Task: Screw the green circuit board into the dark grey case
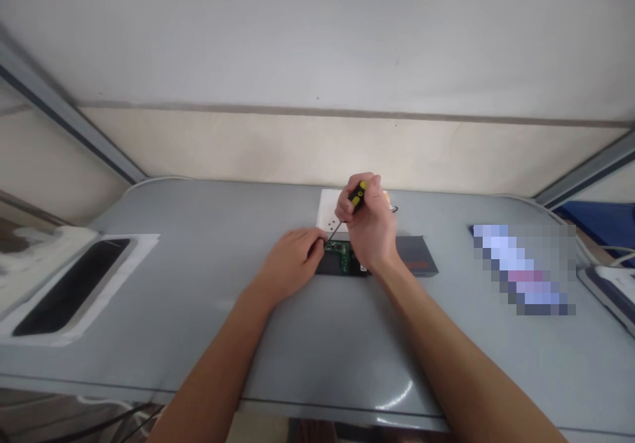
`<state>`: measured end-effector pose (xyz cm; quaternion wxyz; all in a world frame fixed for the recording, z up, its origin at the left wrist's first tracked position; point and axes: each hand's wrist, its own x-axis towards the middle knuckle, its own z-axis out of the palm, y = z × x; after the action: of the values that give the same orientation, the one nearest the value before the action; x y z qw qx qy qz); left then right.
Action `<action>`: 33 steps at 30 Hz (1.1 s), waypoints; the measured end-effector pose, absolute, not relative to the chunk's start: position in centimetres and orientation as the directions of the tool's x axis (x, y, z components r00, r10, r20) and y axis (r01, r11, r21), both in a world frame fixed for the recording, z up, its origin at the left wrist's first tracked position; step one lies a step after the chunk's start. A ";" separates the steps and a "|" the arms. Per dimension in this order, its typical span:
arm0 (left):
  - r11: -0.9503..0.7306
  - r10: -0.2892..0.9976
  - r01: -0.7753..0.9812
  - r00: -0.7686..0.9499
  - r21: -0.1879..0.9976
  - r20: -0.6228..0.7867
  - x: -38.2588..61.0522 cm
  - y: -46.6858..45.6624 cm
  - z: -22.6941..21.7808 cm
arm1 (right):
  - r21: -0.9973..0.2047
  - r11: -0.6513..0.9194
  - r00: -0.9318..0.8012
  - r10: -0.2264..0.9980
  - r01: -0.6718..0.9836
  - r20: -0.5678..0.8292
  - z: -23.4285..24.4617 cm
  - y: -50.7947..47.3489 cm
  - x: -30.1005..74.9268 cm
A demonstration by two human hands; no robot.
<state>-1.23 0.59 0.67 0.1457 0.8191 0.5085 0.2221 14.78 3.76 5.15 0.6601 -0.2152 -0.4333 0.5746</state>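
Note:
My right hand point(366, 221) is wrapped round the black and yellow handle of a screwdriver point(356, 196). Its thin shaft slants down to the left, with the tip at a green circuit board point(344, 255). That board sits in a dark casing point(331, 268) on the table. My left hand point(298, 254) grips the casing's left end, its fingertips close to the screwdriver tip; the fingers hide that end. Just behind the casing lies a white sheet point(326, 206) with several small dark screws on it. A dark grey box point(415, 252) sits to the right, partly behind my right wrist.
A black flat panel point(74, 287) rests on white paper at the left of the grey table point(198, 311). At the right lies a blurred-out slanted object point(520, 271), with a white and dark device point(610, 291) at the far right edge. A wall panel point(238, 145) rises behind the table.

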 end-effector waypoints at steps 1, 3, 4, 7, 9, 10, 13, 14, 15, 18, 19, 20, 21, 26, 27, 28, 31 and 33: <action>-0.438 0.899 0.767 0.382 0.468 0.215 -1.2 0.6 0.7 | -0.783 0.249 -0.040 0.943 -0.570 0.330 5.1 3.8 14.7; -0.433 0.901 0.766 0.375 0.476 0.217 -1.2 0.6 0.6 | -0.777 0.258 -0.048 0.937 -0.574 0.346 5.0 3.8 14.7; -0.432 0.902 0.764 0.373 0.479 0.220 -1.2 0.6 0.5 | -0.773 0.264 -0.046 0.934 -0.577 0.353 5.0 3.8 14.8; -0.421 0.907 0.760 0.357 0.494 0.224 -1.2 0.5 0.3 | -0.775 0.269 -0.020 0.940 -0.572 0.340 5.4 3.9 15.2; -0.385 0.923 0.760 0.310 0.524 0.228 -1.2 0.6 0.3 | -0.777 0.259 -0.008 0.947 -0.573 0.322 5.9 3.8 15.5; -0.369 0.929 0.757 0.285 0.539 0.236 -1.2 0.6 0.3 | -0.776 0.255 -0.007 0.949 -0.577 0.317 6.2 3.8 15.7; -0.396 0.917 0.729 0.276 0.559 0.289 -1.1 0.5 0.4 | -0.777 0.242 -0.010 0.953 -0.581 0.304 6.9 3.6 15.9; -0.418 0.906 0.715 0.286 0.560 0.312 -1.1 0.5 0.3 | -0.780 0.242 -0.010 0.953 -0.577 0.303 7.1 3.5 15.9; -0.437 0.897 0.702 0.290 0.563 0.335 -1.0 0.4 0.3 | -0.782 0.247 -0.009 0.952 -0.573 0.307 7.3 3.4 16.0; -0.464 0.881 0.679 0.282 0.569 0.381 -0.7 0.1 0.6 | -0.774 0.305 0.023 0.936 -0.555 0.352 8.0 3.4 16.6; -0.475 0.873 0.688 0.293 0.549 0.390 -0.5 0.1 0.9 | -0.768 0.341 0.051 0.926 -0.541 0.375 8.3 3.5 17.0; -0.495 0.862 0.704 0.321 0.509 0.393 -0.2 0.2 1.3 | -0.762 0.383 0.089 0.913 -0.522 0.398 8.5 3.7 17.5; -0.521 0.845 0.725 0.366 0.450 0.390 0.2 0.5 1.7 | -0.754 0.428 0.139 0.898 -0.499 0.418 8.7 3.9 18.2; -0.615 0.775 0.777 0.563 0.137 0.287 3.1 5.1 3.8 | -0.762 0.566 0.397 0.808 -0.315 0.436 8.4 5.3 21.6; -0.608 0.780 0.786 0.563 0.114 0.274 3.6 6.2 4.0 | -0.776 0.571 0.423 0.794 -0.268 0.437 8.2 5.6 22.2; -0.608 0.781 0.790 0.576 0.084 0.242 4.1 7.2 4.0 | -0.789 0.572 0.438 0.782 -0.223 0.443 7.9 5.8 22.7; -0.627 0.771 0.779 0.621 0.000 0.141 5.0 9.1 3.7 | -0.810 0.573 0.457 0.758 -0.123 0.466 7.0 6.3 23.7; -0.646 0.757 0.763 0.645 -0.024 0.106 5.3 9.3 3.6 | -0.810 0.577 0.468 0.747 -0.105 0.472 6.6 6.6 23.9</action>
<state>5.30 9.31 3.60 -0.0330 0.9063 0.4191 0.0430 23.88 6.57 6.65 0.7736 -0.3682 -0.4362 0.2752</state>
